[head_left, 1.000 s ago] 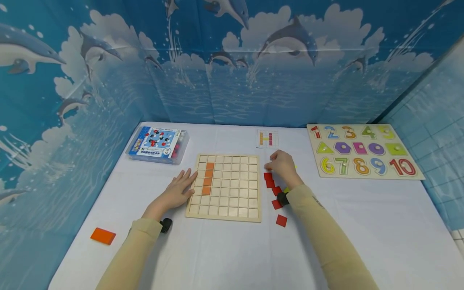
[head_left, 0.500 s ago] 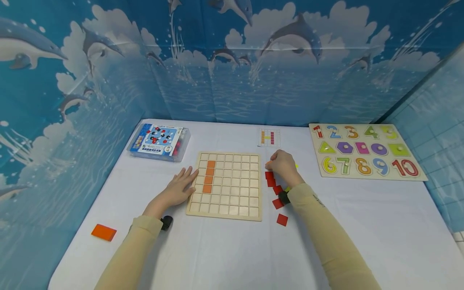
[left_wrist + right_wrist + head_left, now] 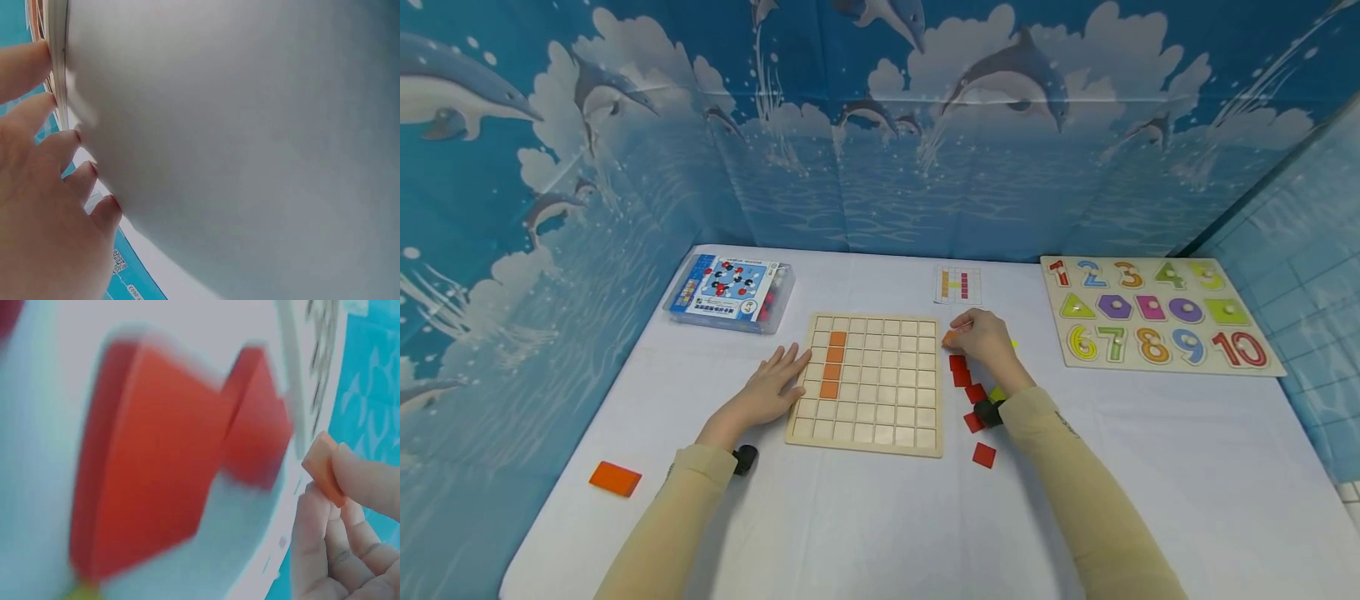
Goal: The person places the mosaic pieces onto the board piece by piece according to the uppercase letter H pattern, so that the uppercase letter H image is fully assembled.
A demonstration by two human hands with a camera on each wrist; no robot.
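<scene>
A pale wooden grid board point(image 3: 873, 414) lies on the white tabletop, with a column of several orange tiles point(image 3: 832, 372) near its left side. My left hand point(image 3: 762, 393) touches the board's left edge with its fingers spread; the left wrist view shows the fingertips against that edge. Just past the board's right edge, my right hand point(image 3: 990, 343) pinches an orange square tile point(image 3: 322, 467) between thumb and fingers. Below that hand lie several red tiles point(image 3: 961, 378) and a yellow-green tile point(image 3: 997, 394), partly hidden by the wrist and its black camera.
A small printed pattern card point(image 3: 958, 286) lies behind the board. At the back left is a clear plastic box point(image 3: 730, 292) with a molecule label. A number puzzle board point(image 3: 1152, 332) lies at the right, and an orange block point(image 3: 615, 479) at the front left.
My right hand has moved slightly left toward the board, and the orange tile in its fingers now shows more. My left hand stays at the board's edge.
</scene>
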